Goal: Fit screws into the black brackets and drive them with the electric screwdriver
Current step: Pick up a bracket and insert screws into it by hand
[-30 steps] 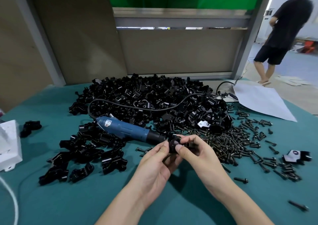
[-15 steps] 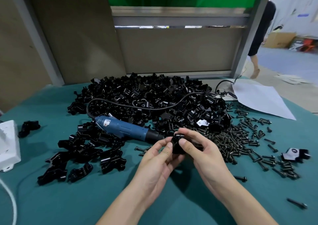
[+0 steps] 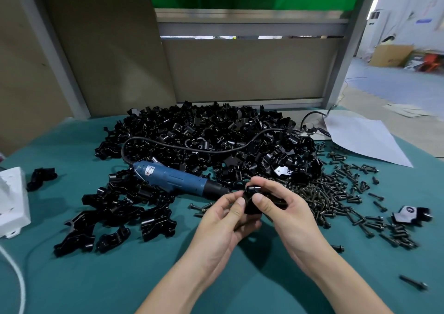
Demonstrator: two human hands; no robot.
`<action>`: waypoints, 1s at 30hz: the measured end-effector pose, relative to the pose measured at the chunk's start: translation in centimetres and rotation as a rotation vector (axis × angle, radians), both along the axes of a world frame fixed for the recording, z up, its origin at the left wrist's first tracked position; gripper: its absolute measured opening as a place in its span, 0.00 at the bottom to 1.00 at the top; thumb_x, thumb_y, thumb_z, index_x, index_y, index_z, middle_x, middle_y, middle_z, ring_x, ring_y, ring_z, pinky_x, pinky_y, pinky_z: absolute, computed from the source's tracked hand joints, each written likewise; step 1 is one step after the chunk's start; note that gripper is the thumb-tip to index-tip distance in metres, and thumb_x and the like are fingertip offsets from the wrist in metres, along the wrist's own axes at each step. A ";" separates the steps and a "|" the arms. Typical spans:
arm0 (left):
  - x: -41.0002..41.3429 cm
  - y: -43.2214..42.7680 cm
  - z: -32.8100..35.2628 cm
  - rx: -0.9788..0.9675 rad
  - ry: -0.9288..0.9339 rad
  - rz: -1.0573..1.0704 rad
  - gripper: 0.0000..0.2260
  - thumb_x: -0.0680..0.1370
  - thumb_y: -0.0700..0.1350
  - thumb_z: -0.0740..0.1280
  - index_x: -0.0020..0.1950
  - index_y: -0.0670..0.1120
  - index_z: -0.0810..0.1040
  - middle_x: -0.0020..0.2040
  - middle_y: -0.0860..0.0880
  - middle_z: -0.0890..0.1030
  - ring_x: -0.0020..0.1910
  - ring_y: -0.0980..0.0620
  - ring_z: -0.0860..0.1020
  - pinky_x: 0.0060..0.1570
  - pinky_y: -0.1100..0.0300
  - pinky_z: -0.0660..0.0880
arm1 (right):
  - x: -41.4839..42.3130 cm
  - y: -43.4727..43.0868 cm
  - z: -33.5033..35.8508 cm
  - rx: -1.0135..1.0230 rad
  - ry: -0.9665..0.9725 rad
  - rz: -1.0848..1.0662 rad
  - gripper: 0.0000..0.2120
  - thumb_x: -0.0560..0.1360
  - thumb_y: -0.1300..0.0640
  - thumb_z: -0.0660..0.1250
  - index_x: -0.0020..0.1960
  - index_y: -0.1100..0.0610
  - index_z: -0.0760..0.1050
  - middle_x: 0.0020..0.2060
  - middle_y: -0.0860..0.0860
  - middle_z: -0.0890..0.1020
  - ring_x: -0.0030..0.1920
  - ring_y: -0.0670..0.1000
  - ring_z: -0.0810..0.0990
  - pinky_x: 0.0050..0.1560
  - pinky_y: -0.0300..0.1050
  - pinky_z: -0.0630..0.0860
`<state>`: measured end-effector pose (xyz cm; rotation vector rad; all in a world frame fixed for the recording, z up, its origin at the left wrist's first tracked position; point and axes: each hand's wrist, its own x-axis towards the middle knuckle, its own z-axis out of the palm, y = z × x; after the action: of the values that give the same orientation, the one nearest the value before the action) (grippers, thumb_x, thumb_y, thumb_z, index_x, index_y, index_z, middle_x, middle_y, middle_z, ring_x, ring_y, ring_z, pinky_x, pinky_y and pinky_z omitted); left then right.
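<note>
While you're pinching one black bracket (image 3: 250, 208) in left hand (image 3: 221, 222) and right hand (image 3: 288, 217) over the table's (image 3: 120, 277) middle, the electric screwdriver (image 3: 173, 177) is lying just behind, screws (image 3: 336, 193) toward the right edge.

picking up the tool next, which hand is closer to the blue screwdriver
Left. The left hand lies just past the tip of the blue screwdriver; the right hand is farther right. Both grip one black bracket.
</note>
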<state>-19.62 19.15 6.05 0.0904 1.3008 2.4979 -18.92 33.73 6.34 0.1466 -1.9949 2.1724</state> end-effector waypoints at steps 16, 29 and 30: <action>-1.4 -5.1 0.0 -1.814 0.887 0.370 0.12 0.82 0.48 0.62 0.64 0.52 0.79 0.54 0.53 0.78 0.54 0.49 0.75 0.57 0.52 0.70 | -0.5 2.9 1.5 -0.655 -0.137 -0.063 0.13 0.73 0.62 0.71 0.55 0.55 0.87 0.55 0.59 0.86 0.53 0.58 0.87 0.48 0.54 0.85; -2.1 1.4 0.4 -1.736 1.192 0.308 0.11 0.82 0.50 0.61 0.61 0.52 0.79 0.51 0.53 0.77 0.50 0.50 0.75 0.52 0.54 0.72 | -0.5 6.8 2.2 -0.993 -0.110 -0.194 0.12 0.69 0.62 0.73 0.52 0.55 0.84 0.59 0.62 0.85 0.52 0.57 0.88 0.42 0.50 0.86; -2.7 1.9 0.7 -1.759 1.218 0.277 0.12 0.83 0.51 0.59 0.63 0.52 0.77 0.53 0.53 0.77 0.52 0.50 0.75 0.55 0.54 0.70 | -0.6 6.8 2.2 -0.996 -0.104 -0.188 0.11 0.69 0.62 0.73 0.51 0.56 0.84 0.57 0.61 0.85 0.51 0.56 0.88 0.43 0.51 0.86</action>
<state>-22.35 21.09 6.76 1.0450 3.4285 0.3271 -19.47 40.55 8.51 -0.2860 -0.7142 2.7588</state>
